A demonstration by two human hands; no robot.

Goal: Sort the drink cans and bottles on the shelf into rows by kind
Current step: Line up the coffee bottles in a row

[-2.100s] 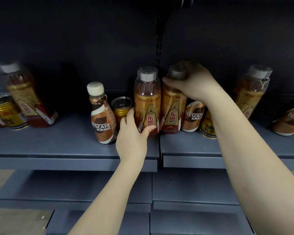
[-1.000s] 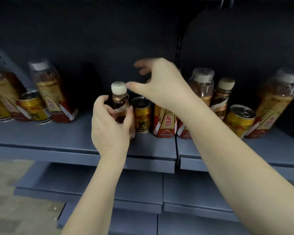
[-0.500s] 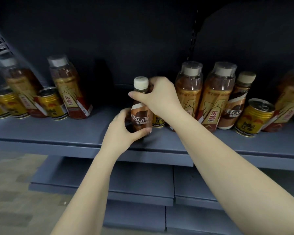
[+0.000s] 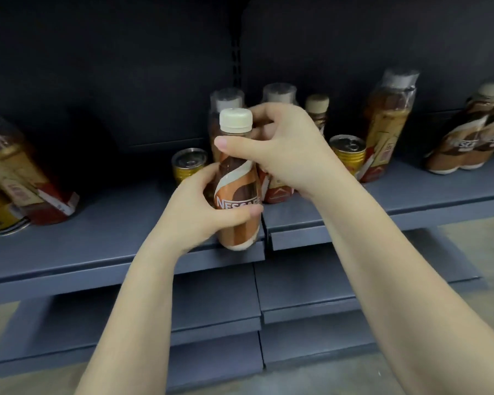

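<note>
Mid-frame, the left hand (image 4: 196, 208) wraps the coffee bottle (image 4: 238, 192) while the right hand (image 4: 285, 149) pinches its neck, probably steadying it for carrying toward its matching row.

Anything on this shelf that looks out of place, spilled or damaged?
No spills or damage show. The kinds are mixed: a gold can and a lone Nescafe bottle sit among the tall amber bottles. Both hands hold another Nescafe bottle at the shelf edge.

Both arms reach forward, left hand (image 4: 200, 209) curled low, right hand (image 4: 285, 149) curled higher.
</note>
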